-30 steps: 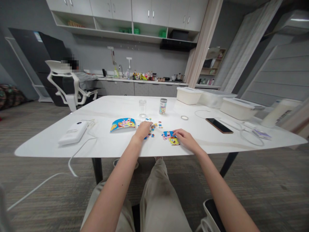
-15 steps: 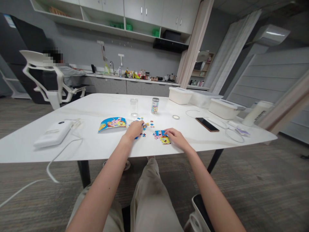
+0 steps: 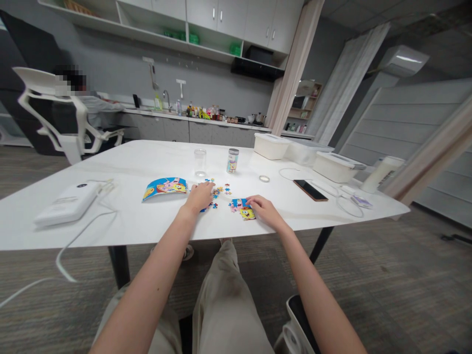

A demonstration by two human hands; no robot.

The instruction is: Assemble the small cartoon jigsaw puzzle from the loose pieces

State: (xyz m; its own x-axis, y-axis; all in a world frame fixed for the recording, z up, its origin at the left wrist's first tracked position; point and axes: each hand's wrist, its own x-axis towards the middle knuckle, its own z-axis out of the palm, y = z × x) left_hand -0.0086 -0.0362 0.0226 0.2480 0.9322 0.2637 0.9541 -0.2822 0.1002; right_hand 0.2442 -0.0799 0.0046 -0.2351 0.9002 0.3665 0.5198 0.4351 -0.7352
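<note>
- Clear jar (image 3: pixel 200 162) on the white table (image 3: pixel 155 221), looks empty; printed jar (image 3: pixel 232 161) beside it, contents not visible.
- Three white lidded bins (image 3: pixel 272 146) at the table's far right, lids on, contents hidden.
- One picture card (image 3: pixel 164 187) left of the loose pieces (image 3: pixel 220 189); pieces too small to count.
- One joined puzzle patch (image 3: pixel 241 208) near the front edge, right of the loose pieces.
- One phone (image 3: pixel 310 190), one tape ring (image 3: pixel 264 178), one white device (image 3: pixel 67 209) with cable at left, one tall white cylinder (image 3: pixel 381 174) at far right.
- Left hand (image 3: pixel 199 196) palm down, fingers loosely curled over the loose pieces, touching them; cannot tell if it grips one.
- Right hand (image 3: pixel 262 211) flat, fingers narrow, fingertips on the patch's right edge.
- Another person sits at the far counter by a white chair (image 3: pixel 55 115).
</note>
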